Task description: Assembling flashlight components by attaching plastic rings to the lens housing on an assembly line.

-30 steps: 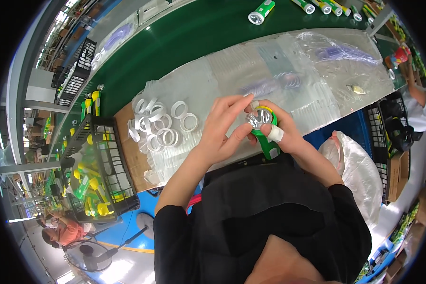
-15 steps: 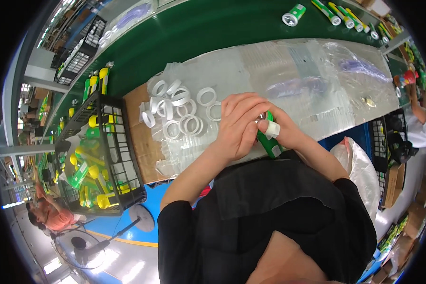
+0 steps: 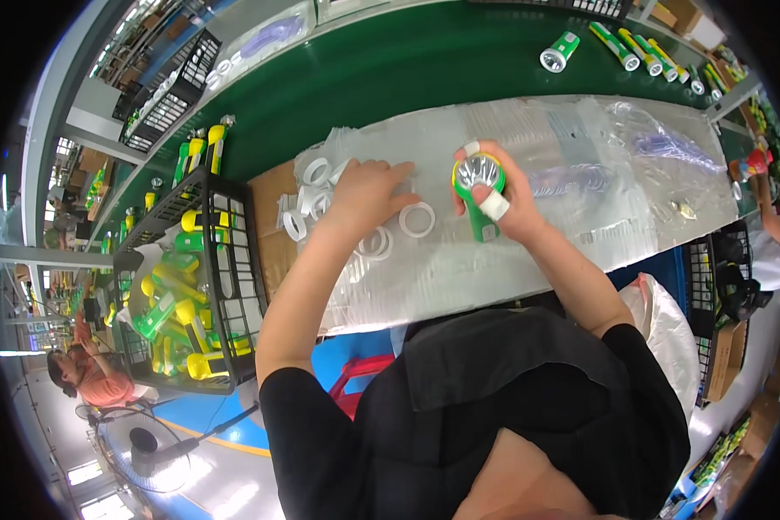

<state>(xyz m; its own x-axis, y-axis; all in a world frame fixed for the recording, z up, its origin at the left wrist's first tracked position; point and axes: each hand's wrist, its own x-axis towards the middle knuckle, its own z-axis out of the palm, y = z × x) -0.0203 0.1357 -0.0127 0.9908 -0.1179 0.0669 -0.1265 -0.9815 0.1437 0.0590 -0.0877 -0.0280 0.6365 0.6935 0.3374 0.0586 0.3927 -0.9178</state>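
Note:
My right hand (image 3: 513, 201), with white wraps on the thumb and a finger, is closed around a green flashlight (image 3: 484, 229). The flashlight's round silver reflector faces up. My left hand (image 3: 368, 201) lies over a cluster of white plastic rings (image 3: 307, 173), fingers spread. Its palm and fingers cover part of the cluster, so contact with a ring cannot be made out. One loose white ring (image 3: 418, 235) rests between my two hands.
A black crate (image 3: 250, 299) of green and yellow flashlights stands at the left. More flashlights (image 3: 560, 52) lie on the green surface at the far right. Plastic film (image 3: 581, 130) covers the bench. A white sack (image 3: 672, 338) is at the right. Another person (image 3: 100, 377) is at far left.
My hands were together around the flashlight and have parted. My left hand moved left onto the rings. My right hand raised the flashlight, its reflector now in view.

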